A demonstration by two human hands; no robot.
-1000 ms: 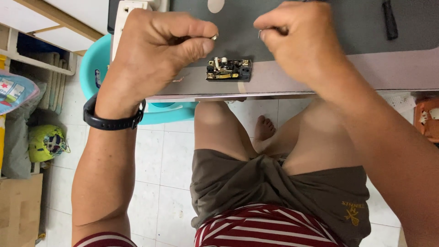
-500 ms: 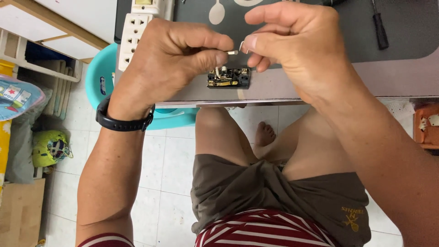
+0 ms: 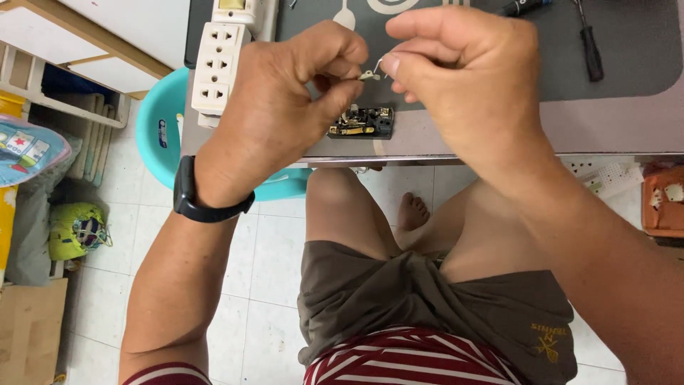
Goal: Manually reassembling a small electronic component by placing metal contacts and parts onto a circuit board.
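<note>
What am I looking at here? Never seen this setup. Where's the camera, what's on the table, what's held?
No machine: a seated person works with bare hands. The one camera sits on the person's head, looking down past the table edge to the knees and tiled floor. The left hand and right hand pinch a small metal part between their fingertips, above the table. On the grey mat lie a small black component with brass contacts, a white socket strip and a screwdriver. A teal tub stands on the floor.
</note>
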